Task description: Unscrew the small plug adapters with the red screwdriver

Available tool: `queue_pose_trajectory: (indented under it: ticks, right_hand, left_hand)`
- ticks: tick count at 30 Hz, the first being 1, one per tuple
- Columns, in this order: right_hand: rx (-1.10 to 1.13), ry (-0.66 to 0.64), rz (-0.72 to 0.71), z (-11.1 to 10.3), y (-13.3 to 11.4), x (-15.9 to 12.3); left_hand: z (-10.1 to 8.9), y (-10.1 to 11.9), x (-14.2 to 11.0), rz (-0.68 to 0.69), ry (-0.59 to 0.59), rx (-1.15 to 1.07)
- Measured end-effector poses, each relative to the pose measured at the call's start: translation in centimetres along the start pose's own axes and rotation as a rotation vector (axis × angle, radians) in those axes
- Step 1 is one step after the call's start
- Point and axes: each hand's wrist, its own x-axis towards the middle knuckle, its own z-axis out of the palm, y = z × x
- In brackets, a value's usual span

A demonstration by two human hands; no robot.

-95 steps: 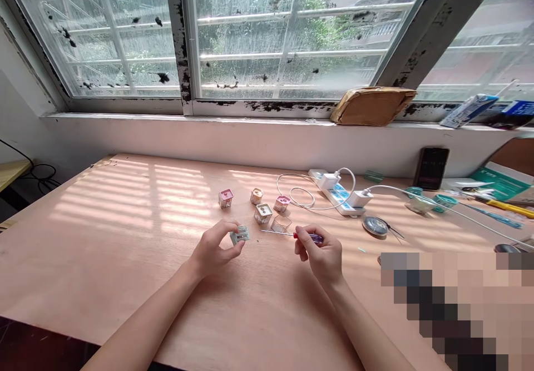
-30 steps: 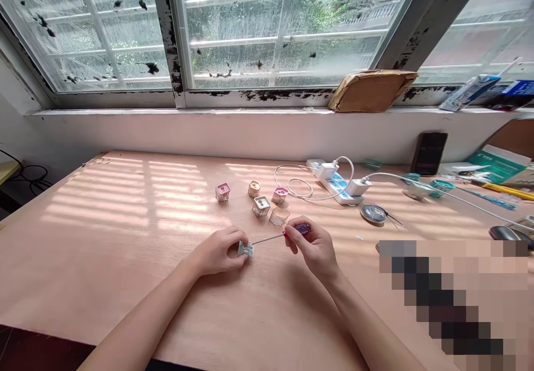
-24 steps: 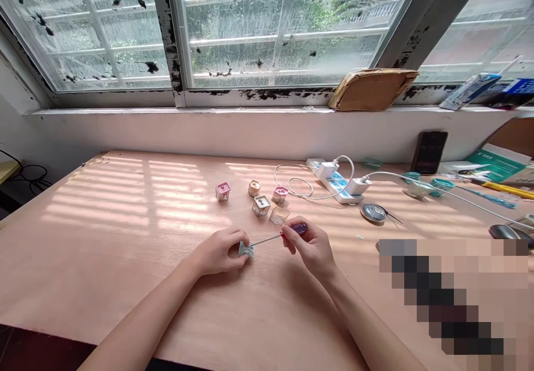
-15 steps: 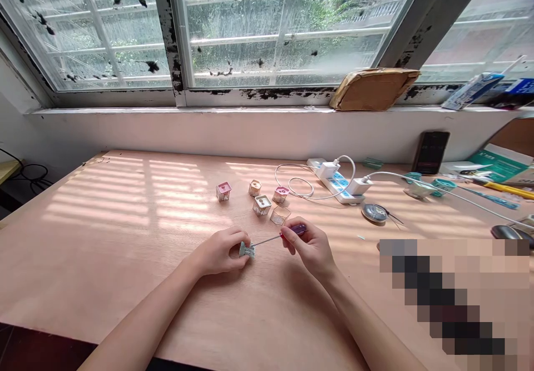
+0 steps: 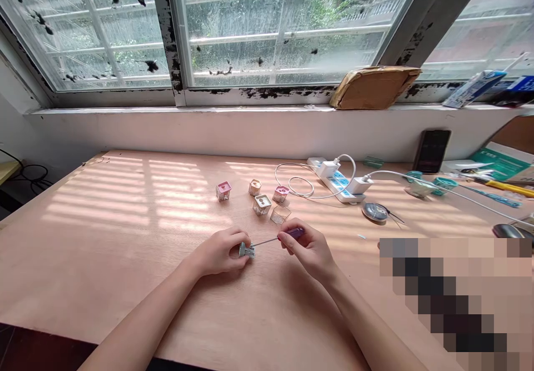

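Between the thumb and fingers of my left hand (image 5: 223,251) is a small grey-green piece (image 5: 247,250), held down at the tabletop; its exact kind is too small to make out. My right hand (image 5: 307,247) grips a screwdriver (image 5: 295,233) by its purple handle. The thin metal shaft points left, and its tip meets the grey-green piece. Just beyond my hands lies a clear, empty-looking case (image 5: 280,214). Near it are small clear boxes with patterned tops: a white one (image 5: 262,204), a pink one (image 5: 281,194), a tan one (image 5: 255,187) and another pink one (image 5: 223,191).
A white power strip (image 5: 339,181) with plugs and cables sits at the back. To its right are a round coiled item (image 5: 375,212), teal-rimmed containers (image 5: 444,185) and a phone (image 5: 433,151) leaning on the wall. A cardboard piece (image 5: 375,88) rests on the sill.
My right hand has turned the screwdriver handle a little in its fingers, with a slight shift left. My left hand keeps the grey-green piece in the same spot.
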Motion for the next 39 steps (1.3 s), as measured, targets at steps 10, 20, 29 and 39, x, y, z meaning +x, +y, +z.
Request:
queue_pose_trajectory:
  ticks: [10, 20, 29, 39]
  right_hand:
    - [-0.196, -0.16, -0.186, -0.8, -1.2, -0.1]
    - [-0.227, -0.145, -0.164, -0.6, -1.3, -0.1]
    - [-0.229, -0.099, -0.074, -0.2, -0.5, -0.1]
    - [-0.281, -0.32, -0.081, -1.5, -2.5, 0.1]
  left_hand:
    - [0.4, 0.0, 0.1, 0.07, -0.012, 0.123]
    - [0.5, 0.0, 0.2, 0.129, -0.022, 0.271]
    - [0.6, -0.2, 0.2, 0.117, -0.036, 0.331]
    - [0.6, -0.4, 0.2, 0.132, -0.039, 0.31]
